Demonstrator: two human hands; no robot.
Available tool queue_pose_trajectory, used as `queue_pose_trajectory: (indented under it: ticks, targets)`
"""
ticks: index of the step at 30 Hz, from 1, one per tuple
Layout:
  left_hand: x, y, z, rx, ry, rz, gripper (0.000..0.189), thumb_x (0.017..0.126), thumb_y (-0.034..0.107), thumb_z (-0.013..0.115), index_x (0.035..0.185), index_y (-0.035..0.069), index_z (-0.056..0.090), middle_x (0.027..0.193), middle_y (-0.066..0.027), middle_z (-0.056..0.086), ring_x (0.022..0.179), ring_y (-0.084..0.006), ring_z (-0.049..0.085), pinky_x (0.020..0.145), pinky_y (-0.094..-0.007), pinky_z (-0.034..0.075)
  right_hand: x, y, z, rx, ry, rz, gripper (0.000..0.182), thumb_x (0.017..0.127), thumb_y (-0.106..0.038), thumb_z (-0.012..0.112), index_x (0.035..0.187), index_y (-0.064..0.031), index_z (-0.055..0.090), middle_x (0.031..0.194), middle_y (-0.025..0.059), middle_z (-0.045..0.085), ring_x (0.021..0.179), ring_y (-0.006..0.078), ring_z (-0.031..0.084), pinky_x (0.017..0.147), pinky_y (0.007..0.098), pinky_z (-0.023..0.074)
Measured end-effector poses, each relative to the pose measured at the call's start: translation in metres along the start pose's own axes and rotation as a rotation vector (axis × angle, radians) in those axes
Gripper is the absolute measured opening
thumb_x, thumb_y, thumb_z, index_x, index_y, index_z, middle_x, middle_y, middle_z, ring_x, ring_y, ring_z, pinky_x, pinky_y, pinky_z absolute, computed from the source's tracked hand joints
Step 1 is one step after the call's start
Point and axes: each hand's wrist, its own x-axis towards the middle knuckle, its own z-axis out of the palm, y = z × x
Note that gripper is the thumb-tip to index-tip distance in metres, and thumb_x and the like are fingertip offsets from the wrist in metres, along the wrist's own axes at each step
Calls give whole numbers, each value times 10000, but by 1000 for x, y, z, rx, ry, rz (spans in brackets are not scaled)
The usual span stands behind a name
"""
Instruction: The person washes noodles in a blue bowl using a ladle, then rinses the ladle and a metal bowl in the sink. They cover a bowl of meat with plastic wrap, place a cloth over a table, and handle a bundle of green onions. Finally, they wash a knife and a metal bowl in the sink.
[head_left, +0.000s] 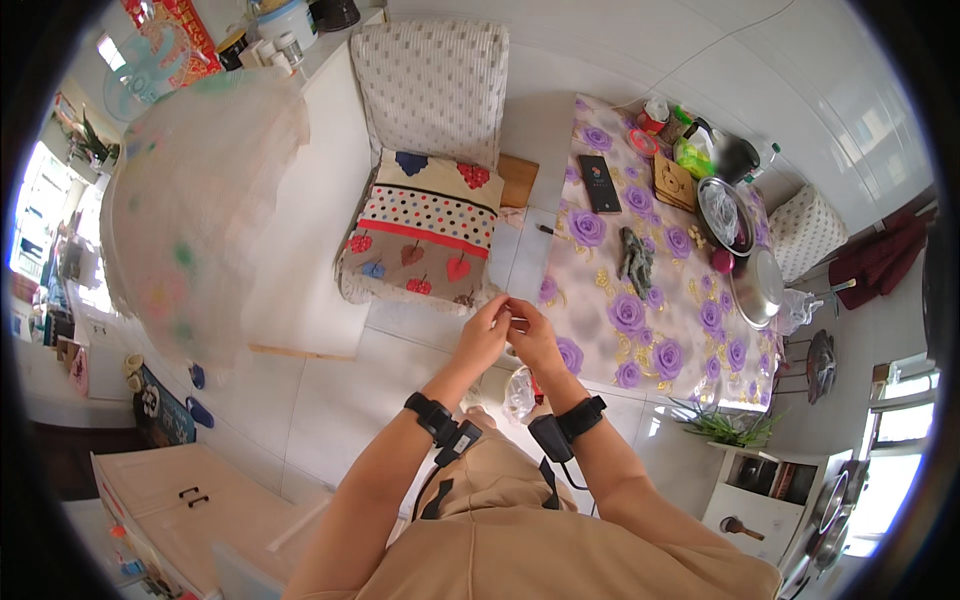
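My left hand (484, 334) and my right hand (534, 339) meet in front of me, fingertips touching. Anything pinched between them is too small or hidden to make out. Both hover between a cushioned chair (427, 90) and a table with a purple rose tablecloth (589, 315). Below my right hand, a clear plastic bag (519, 397) with something red beside it is partly covered by my wrist. On the tablecloth lie a black smartphone (598, 184) and a crumpled dark grey-green cloth or glove (636, 262).
Along the table's far side stand a metal basin (750, 217), a steel bowl (757, 289), wooden coasters (673, 182) and a red-rimmed lid (643, 142). A knife-like handle (545, 228) juts from the table's left edge. At left, a sheer cover (202, 225) drapes over a white surface (315, 292).
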Motion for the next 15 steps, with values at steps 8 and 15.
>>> queue_pose_trajectory:
  ticks: [8, 15]
  targets:
    - [104, -2, 24, -9, -150, 95, 360, 914, 151, 467, 1239, -5, 481, 1116, -148, 602, 1022, -207, 582, 866, -305, 450, 79, 11, -45, 89, 103, -85, 435, 789, 19, 575, 1217, 16, 497, 1106, 111, 590, 963, 176, 594, 823, 281, 483]
    - [225, 8, 93, -139, -300, 53, 407, 914, 180, 463, 1272, -11, 438, 1125, -159, 593, 1025, -228, 583, 862, -307, 450, 165, 20, -130, -54, 383, -75, 430, 768, -6, 609, 1188, 15, 518, 1083, 112, 603, 942, 164, 589, 756, 265, 491]
